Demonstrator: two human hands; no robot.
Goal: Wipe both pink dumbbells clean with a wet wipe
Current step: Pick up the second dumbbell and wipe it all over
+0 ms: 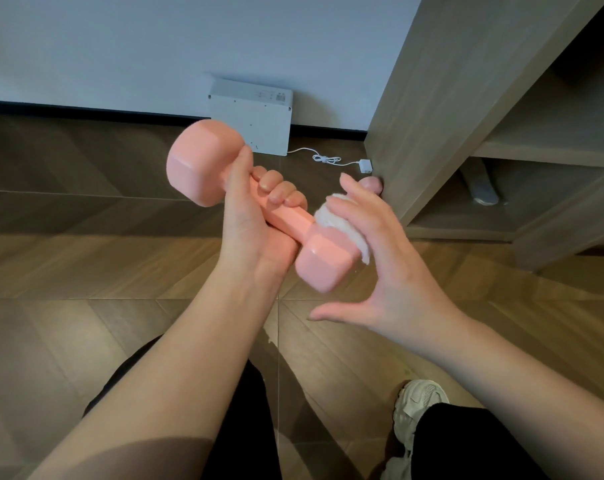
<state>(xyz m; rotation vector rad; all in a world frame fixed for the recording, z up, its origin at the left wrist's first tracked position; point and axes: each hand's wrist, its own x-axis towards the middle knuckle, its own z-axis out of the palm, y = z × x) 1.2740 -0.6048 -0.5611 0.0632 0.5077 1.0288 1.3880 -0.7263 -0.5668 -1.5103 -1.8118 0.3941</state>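
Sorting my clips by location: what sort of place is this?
Probably a room in a home: herringbone wood floor, a wooden shelf unit, and a white box with a charger cable lying by the wall.

two pink dumbbells (203, 161) (371, 184), one white wipe (328, 216), two hands (248, 223) (390, 271), one white box (250, 123), one cable (324, 159), one shelf unit (449, 98)

Wooden shelf unit (449, 109) close rightward.

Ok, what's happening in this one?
A person holds a pink dumbbell up by its handle in the left hand, while the right hand presses a white wet wipe against its nearer head. A pink object, likely the second dumbbell, peeks out behind the right fingers by the wooden cabinet.
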